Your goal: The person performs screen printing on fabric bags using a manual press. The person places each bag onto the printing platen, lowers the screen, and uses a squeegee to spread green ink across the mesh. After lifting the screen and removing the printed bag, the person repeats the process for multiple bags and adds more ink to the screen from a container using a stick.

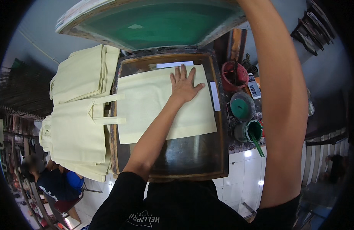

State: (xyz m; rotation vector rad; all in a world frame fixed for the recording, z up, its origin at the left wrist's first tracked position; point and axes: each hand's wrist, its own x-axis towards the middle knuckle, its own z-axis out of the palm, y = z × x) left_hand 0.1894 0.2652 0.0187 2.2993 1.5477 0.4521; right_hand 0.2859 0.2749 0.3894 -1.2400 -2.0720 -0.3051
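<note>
The left hand (184, 89), fingers spread wide, rests on a cream cloth bag (146, 101) on the central board (196, 155); even pressure should smooth it. The right hand is out of view, its fingers' state untellable. Rightward, a grey bowl (243, 118) and pot (240, 132) hold green paint (240, 109).

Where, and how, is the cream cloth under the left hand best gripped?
Probably pinch the cream cloth by its near right corner, coming from the right: it lies flat on the dark board, and this corner is uncovered, away from the left hand.
</note>
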